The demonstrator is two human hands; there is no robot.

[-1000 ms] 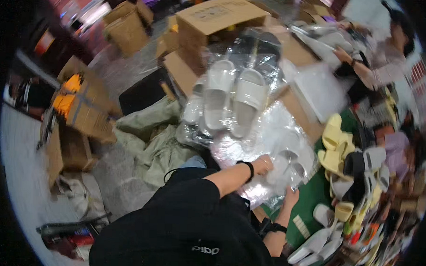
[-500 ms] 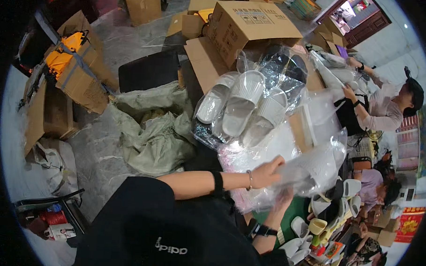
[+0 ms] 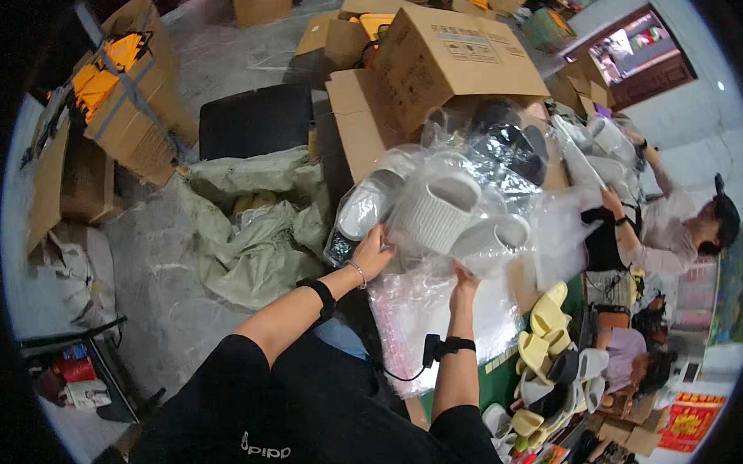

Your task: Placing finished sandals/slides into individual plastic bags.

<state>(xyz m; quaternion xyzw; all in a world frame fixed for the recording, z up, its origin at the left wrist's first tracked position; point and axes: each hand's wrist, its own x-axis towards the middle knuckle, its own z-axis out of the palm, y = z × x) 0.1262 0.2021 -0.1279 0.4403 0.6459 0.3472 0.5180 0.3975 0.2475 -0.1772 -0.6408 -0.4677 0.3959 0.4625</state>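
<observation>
A clear plastic bag with a pair of pale grey slide slippers (image 3: 438, 210) is between my two hands, over the pile at the table's far side. My left hand (image 3: 374, 253) is closed on the bag's near left corner. At its near right edge my right hand (image 3: 466, 279) grips the film, its fingertips partly hidden by the plastic. Under and beside it lie another bagged pale slipper (image 3: 364, 209) and bagged black slippers (image 3: 510, 143). Nearer me, a stack of flat clear bags (image 3: 442, 316) with a pink edge covers the green tabletop (image 3: 497, 388).
A large carton (image 3: 467, 59) stands behind the pile. An open woven sack (image 3: 256, 244) and a black seat-like panel (image 3: 257, 122) are left. Loose yellow and grey slippers (image 3: 552, 320) crowd the right. A co-worker (image 3: 670, 222) handles bagged slippers at far right; other people sit beyond.
Both hands have moved away from me, carrying the bagged pale slippers leftward from the right of the flat bags onto the pile. My left hand has shifted left, and the hands are farther apart.
</observation>
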